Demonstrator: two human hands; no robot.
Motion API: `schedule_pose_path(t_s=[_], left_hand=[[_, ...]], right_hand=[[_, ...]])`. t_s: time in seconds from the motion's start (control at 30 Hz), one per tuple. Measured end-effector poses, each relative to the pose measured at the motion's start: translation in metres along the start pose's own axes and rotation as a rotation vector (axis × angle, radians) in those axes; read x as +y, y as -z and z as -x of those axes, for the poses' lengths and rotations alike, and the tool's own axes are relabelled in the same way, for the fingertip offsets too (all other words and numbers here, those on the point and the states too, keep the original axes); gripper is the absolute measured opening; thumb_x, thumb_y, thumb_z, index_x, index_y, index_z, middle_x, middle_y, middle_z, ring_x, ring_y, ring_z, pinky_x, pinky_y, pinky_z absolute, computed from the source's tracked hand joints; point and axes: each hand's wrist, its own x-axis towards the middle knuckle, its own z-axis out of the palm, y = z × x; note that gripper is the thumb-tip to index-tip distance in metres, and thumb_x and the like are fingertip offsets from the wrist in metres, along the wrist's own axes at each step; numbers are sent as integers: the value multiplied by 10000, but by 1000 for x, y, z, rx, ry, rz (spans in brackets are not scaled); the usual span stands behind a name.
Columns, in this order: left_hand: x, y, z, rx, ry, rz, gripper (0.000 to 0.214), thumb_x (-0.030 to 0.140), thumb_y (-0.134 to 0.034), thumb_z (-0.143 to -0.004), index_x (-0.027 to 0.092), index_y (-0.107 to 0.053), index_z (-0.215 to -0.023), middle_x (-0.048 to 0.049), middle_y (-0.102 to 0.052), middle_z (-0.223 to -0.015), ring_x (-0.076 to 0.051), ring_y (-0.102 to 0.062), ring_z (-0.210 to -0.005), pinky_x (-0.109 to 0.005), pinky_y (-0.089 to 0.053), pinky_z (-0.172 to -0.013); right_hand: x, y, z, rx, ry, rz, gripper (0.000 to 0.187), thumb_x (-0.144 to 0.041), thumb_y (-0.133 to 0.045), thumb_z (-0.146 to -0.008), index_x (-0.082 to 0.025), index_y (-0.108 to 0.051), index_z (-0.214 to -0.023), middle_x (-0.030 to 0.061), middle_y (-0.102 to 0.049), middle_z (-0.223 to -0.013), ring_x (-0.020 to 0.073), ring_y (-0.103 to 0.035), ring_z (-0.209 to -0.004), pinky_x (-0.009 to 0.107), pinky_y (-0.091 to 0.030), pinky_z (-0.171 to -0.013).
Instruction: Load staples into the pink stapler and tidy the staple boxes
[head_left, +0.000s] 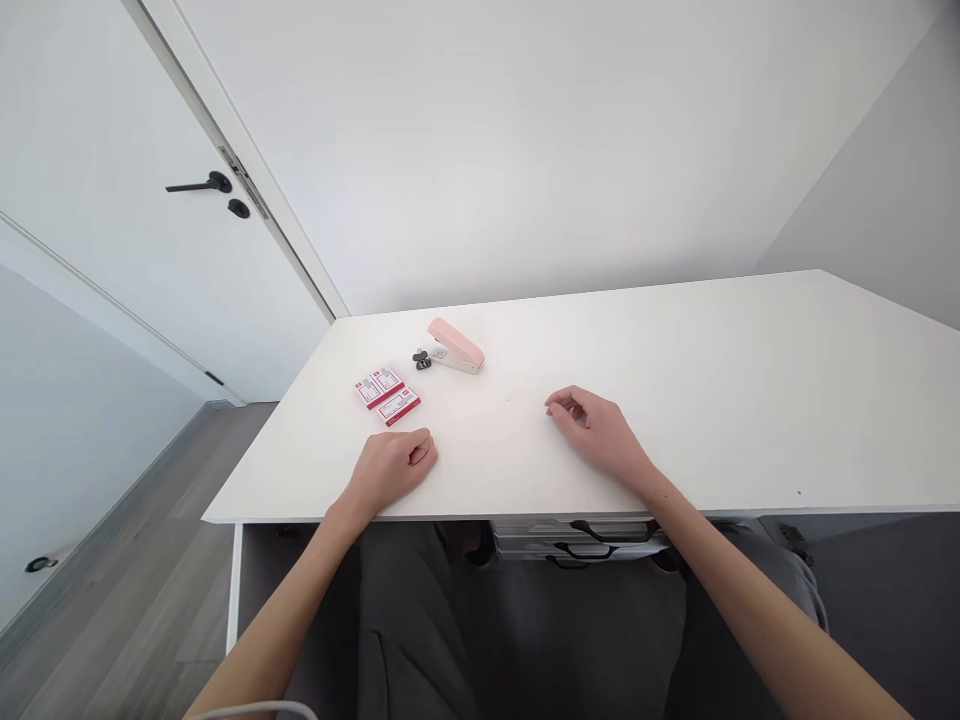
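Observation:
My left hand rests on the white table near its front edge, curled into a loose fist with nothing visible in it. Just beyond it lie three small red-and-white boxes, set close together with labels facing up. Farther back is a stapler with a pink top arm raised at an angle over a pale base. A small black object, perhaps a staple remover, sits at the stapler's left end. To the right, my right hand lies on the table with its fingers curled in, touching none of these things.
Behind the table rises a white wall. A white door with a black handle stands at the left. Under the tabletop are drawers with black handles, between my legs. A cable crosses my left forearm at the bottom.

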Motion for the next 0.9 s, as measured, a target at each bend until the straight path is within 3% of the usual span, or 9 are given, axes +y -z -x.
schedule_pose_path(t_s=[0.9], left_hand=[[-2, -1, 4, 35, -21, 3, 378, 166, -490, -913, 218, -174, -712, 60, -200, -571, -125, -132, -556, -308, -172, -545]], right_hand=[[2, -5, 2, -22, 3, 134, 250, -452, -514, -1007, -286, -701, -998, 65, -759, -1023, 259, -645, -875, 392, -503, -712]])
